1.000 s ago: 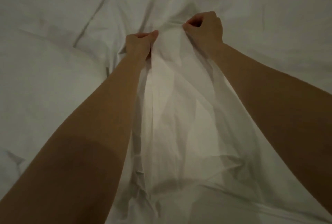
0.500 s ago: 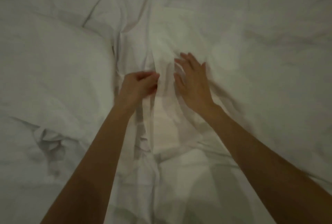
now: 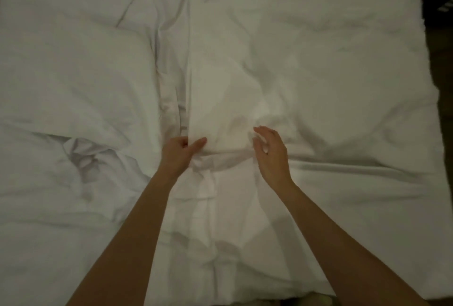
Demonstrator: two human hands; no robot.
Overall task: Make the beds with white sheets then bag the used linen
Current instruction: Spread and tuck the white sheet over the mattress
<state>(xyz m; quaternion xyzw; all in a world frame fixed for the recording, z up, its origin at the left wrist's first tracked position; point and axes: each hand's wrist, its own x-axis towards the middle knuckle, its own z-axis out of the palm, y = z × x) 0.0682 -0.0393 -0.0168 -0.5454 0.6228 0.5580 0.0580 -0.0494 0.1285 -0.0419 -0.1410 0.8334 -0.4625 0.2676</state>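
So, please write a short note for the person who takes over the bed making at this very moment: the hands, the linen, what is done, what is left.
Left hand: pinches the edge of the folded white sheet in the middle of the bed.
Right hand: open, fingers relaxed, at the sheet's other side, holding nothing.
Linen: the sheet lies as a narrow, partly folded strip over the rumpled white bedding; a pillow lies to the left.
Done: the sheet is on the bed.
Left: unfold and spread it flat, smooth the wrinkles, then bag the used linen. No bag is in view.
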